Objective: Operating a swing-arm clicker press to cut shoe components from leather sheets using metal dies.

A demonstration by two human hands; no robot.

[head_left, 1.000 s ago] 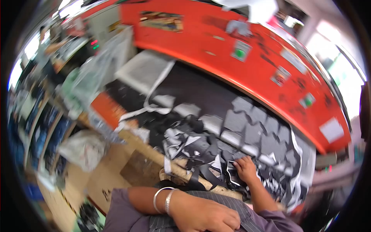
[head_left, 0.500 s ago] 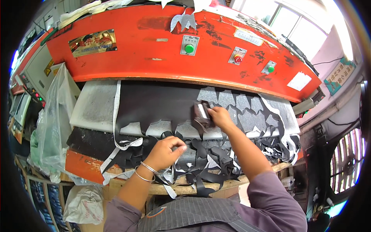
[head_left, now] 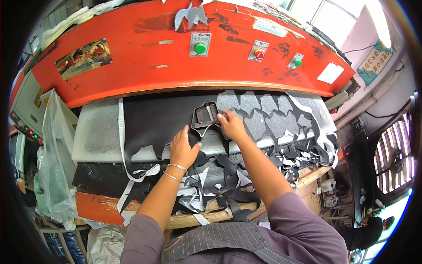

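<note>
A dark metal cutting die [head_left: 201, 125], an open frame with crossbars and a curved lower edge, lies on a sheet of dark leather-like material [head_left: 154, 119]. My right hand [head_left: 233, 126] grips the die's right side with its thumb and fingers. Just below and left of the die is my left hand [head_left: 184, 148], with fingers stretched out and nothing in them. Whether its fingertips touch the sheet I cannot tell. To the right of the die, the sheet is cut away in repeated shapes, leaving thin dark strips over the pale cutting board [head_left: 94, 134].
A red press beam [head_left: 145, 57] with green buttons [head_left: 200, 48] and a red button [head_left: 259, 54] spans the far side. Dark and white scraps [head_left: 294, 154] pile along the near edge, above a wooden rail [head_left: 211, 215]. Clear plastic [head_left: 57, 154] hangs at left.
The die has been turned and set down flat, a little to the left. My left hand has moved up toward it and its fingers have straightened. The whole view has shifted slightly.
</note>
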